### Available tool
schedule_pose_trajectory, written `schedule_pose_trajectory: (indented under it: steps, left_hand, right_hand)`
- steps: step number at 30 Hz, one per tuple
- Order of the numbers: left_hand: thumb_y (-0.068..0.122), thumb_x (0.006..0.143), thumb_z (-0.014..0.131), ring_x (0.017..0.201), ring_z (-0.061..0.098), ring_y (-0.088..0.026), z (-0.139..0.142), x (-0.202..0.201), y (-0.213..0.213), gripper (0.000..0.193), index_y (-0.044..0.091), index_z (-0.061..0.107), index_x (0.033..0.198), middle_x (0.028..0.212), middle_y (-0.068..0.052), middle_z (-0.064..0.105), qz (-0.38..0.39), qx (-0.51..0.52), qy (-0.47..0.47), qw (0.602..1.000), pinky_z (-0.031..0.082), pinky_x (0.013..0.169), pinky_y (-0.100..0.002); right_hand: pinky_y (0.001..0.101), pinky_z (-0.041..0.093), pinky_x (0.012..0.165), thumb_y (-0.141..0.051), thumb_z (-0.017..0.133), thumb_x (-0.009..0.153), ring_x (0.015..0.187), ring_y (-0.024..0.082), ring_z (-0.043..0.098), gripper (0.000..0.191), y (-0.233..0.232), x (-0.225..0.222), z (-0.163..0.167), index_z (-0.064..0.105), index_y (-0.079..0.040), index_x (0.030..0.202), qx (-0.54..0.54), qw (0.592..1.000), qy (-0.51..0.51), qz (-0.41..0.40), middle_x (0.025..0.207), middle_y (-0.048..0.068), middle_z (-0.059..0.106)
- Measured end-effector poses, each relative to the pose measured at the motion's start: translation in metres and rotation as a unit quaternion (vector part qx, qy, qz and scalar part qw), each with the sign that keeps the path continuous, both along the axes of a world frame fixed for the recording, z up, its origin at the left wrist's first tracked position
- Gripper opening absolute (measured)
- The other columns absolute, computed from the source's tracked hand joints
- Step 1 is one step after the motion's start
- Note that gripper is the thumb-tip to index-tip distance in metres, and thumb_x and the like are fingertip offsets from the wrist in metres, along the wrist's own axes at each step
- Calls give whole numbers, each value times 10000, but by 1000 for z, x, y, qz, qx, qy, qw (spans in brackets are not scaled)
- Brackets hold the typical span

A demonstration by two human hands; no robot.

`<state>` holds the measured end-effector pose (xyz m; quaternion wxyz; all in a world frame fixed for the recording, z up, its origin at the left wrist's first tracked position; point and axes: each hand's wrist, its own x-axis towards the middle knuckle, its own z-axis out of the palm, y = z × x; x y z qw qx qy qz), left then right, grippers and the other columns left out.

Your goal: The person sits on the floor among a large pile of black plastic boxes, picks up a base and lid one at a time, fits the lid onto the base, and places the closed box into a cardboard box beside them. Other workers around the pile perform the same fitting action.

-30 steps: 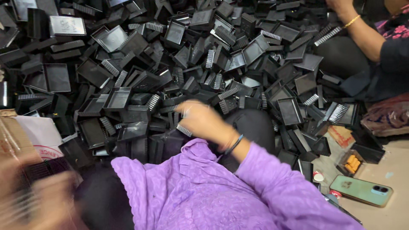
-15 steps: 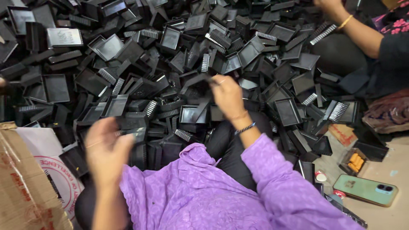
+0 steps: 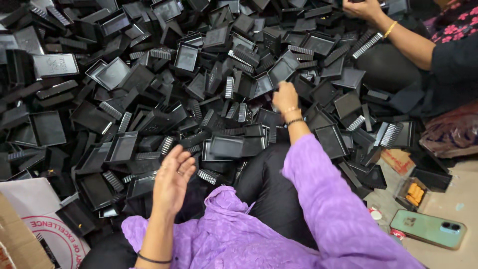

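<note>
Countless shallow black plastic trays and ridged black comb-like strips (image 3: 149, 99) lay heaped in front of the person in the purple tunic, whose right hand (image 3: 285, 96) reached into the pile, fingers curled down among the pieces, though whether it gripped one could not be told. Their left hand (image 3: 172, 180) hovered open and empty, fingers spread, just above a black tray (image 3: 142, 185) near the lap. Another person's hand (image 3: 362, 8) worked at the far right, and a green phone (image 3: 429, 228) lay on the floor.

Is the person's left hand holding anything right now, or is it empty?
Empty. The left hand is raised with its fingers spread and the palm bare, above the black plastic trays; nothing lies in it.
</note>
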<state>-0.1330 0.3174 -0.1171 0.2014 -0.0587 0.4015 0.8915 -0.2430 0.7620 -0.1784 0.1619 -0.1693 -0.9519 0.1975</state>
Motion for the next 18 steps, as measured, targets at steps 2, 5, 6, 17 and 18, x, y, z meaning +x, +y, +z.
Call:
schedule_pose_trajectory:
  steps: [2,5,6,17,18]
  left_hand:
    - [197,1008,594,1067,663,-170,-27,5,-3,439,28,563,1412,1263,-93,679,6,-128,-3,992,530,916,-327]
    - [166,978,650,1054,651,-134,-52,9,-4,386,19,627,1334,1227,-67,697,16,-248,11,969,516,889,-289]
    - [162,969,659,1054,649,-122,-55,9,-5,380,20,634,1321,1218,-59,696,22,-268,10,963,512,889,-277]
    - [210,905,759,1416,505,-230,14,40,34,925,57,184,1613,1548,-94,472,-30,-99,159,982,417,1153,-402]
    - [228,911,773,1461,483,-271,27,44,34,976,37,152,1639,1585,-132,459,24,-77,224,971,382,1214,-426]
  right_hand:
    - [499,544,904,-91,646,801,1044,460,651,324,9,-17,-23,700,-21,1112,20,1000,6,-18,1094,261,682]
    - [520,526,865,-90,659,740,1008,476,631,340,-3,-20,-32,685,-21,1071,15,1000,-2,-1,1063,254,665]
    - [526,526,848,-80,650,747,993,479,629,286,-10,-15,-26,683,-19,1024,13,1000,-12,-7,1056,243,662]
    - [297,587,580,-66,609,960,618,187,726,97,-222,160,126,572,-6,893,-637,756,33,148,739,114,733]
    - [293,581,651,-91,670,970,706,170,721,44,-246,172,130,670,-49,959,-242,878,96,402,798,96,710]
